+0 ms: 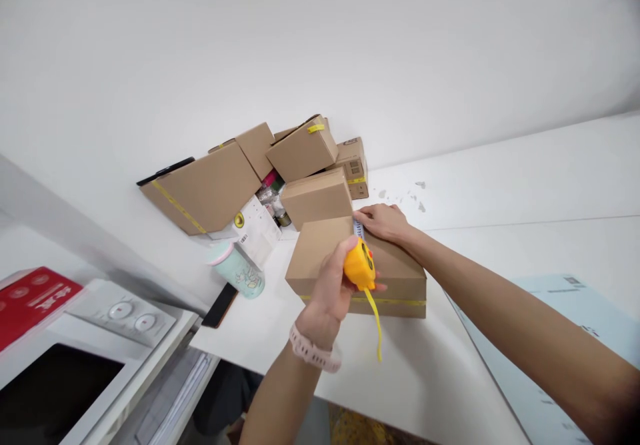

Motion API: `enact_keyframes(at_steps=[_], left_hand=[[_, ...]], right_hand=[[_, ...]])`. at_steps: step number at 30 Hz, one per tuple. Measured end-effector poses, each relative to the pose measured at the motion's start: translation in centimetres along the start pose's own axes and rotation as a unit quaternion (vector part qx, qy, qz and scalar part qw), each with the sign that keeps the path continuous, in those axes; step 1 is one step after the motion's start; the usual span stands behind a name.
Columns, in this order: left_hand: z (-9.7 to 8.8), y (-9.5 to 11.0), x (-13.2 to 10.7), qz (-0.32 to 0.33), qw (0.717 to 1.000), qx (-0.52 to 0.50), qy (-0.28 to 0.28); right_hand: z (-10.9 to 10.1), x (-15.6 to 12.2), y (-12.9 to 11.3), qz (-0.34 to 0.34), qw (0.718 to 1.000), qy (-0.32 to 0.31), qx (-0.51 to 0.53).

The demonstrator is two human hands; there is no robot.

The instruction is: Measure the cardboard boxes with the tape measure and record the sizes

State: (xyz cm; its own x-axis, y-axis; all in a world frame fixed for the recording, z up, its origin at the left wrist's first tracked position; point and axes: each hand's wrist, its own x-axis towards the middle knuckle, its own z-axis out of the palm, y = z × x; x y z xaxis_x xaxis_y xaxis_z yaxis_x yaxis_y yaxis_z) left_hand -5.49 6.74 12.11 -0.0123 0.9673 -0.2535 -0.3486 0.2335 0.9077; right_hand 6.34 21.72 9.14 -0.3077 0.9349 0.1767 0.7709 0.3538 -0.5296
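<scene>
A yellow tape measure [360, 266] is gripped in the closed left hand [327, 293] above the cardboard box [397, 273], which lies on the table [425, 365]. Its blade end is pinned at the box's far edge under the bent fingers of the right hand [383, 221], so the blade is stretched taut.

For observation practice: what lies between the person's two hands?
Head view: tape blade on the cardboard box, from the tape measure in the left hand to the right hand.
</scene>
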Motion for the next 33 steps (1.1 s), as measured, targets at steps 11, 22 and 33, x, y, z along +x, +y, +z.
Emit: enact_keyframes(at_steps=[11,22,33], left_hand=[[-4.3,-8.3,-10.0,-0.005,0.992,-0.093,-0.086],[-4.8,-7.3,-10.0,0.008,0.99,-0.095,-0.104],[-5.7,-7.3,-10.5,0.035,0.995,-0.063,-0.066]], right_hand=[[0.2,-0.2,0.3,-0.005,1.0,0.008,0.001],[0.2,-0.5,0.3,0.006,1.0,0.01,0.01],[-0.1,-0.6,0.3,0.008,1.0,0.005,0.001]])
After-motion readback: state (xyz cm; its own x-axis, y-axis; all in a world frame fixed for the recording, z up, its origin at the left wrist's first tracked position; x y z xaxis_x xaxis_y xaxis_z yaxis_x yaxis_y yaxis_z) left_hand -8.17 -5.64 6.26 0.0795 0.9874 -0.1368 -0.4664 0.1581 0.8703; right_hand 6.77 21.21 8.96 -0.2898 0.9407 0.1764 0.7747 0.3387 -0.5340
